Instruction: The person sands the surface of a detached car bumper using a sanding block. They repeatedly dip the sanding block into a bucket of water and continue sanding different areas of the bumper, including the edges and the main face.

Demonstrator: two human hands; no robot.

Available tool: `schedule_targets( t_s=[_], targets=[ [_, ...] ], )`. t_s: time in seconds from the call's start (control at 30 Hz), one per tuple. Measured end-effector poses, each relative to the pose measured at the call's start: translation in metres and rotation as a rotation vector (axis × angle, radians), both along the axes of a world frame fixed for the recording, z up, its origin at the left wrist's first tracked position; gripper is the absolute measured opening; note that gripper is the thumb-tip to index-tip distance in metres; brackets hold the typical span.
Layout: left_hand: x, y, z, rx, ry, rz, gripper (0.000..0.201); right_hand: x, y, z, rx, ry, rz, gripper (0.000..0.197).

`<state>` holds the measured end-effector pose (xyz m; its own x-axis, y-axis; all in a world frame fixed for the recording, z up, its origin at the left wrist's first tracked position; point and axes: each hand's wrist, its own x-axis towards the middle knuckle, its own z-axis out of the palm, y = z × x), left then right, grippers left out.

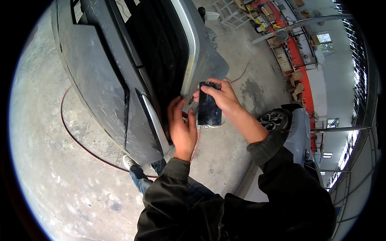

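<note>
I hold a dark, flat rectangular block (210,108) in my right hand (228,101), near its upper end, its face smeared with pale dust and its long sides running up and down my view. Just beyond it is a car's grey bodywork (92,76), matt, with lighter scuffs; a silver trim strip (193,44) curves round its dark window (161,44). The block's lower end is uncovered.
</note>
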<state>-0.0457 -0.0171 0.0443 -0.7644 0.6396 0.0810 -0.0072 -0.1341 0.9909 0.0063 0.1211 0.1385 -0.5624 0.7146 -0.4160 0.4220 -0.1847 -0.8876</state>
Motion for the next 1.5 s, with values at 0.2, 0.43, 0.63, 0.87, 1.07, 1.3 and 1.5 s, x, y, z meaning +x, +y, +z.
schedule_targets(
  t_s=[0.2, 0.43, 0.63, 0.87, 1.07, 1.3, 1.5],
  targets=[
    [0.0, -0.006, -0.017, 0.02, 0.034, -0.066, 0.038, -0.032, 0.003, 0.004, 0.472, -0.201, 0.056, 0.021],
    [0.0, -0.009, -0.017, 0.018, 0.02, -0.102, 0.037, -0.05, 0.016, -0.019, 0.883, -0.242, -0.058, 0.021],
    [-0.006, -0.01, -0.019, -0.004, 0.087, -0.062, 0.035, -0.051, -0.016, -0.049, 0.871, -0.221, -0.117, 0.02],
    [0.002, -0.009, -0.016, -0.038, 0.088, -0.088, 0.032, -0.045, -0.017, -0.049, 0.954, -0.203, -0.202, 0.019],
    [-0.002, -0.012, -0.017, -0.065, 0.094, -0.086, 0.031, -0.065, 0.0, -0.037, 0.926, -0.096, -0.262, 0.021],
    [-0.003, -0.013, -0.016, -0.086, 0.126, -0.075, 0.029, -0.055, -0.004, -0.046, 0.886, -0.178, -0.202, 0.018],
    [-0.003, -0.013, -0.014, -0.08, 0.125, -0.059, 0.028, -0.058, -0.007, -0.041, 0.949, -0.145, -0.287, 0.021]
  ],
)
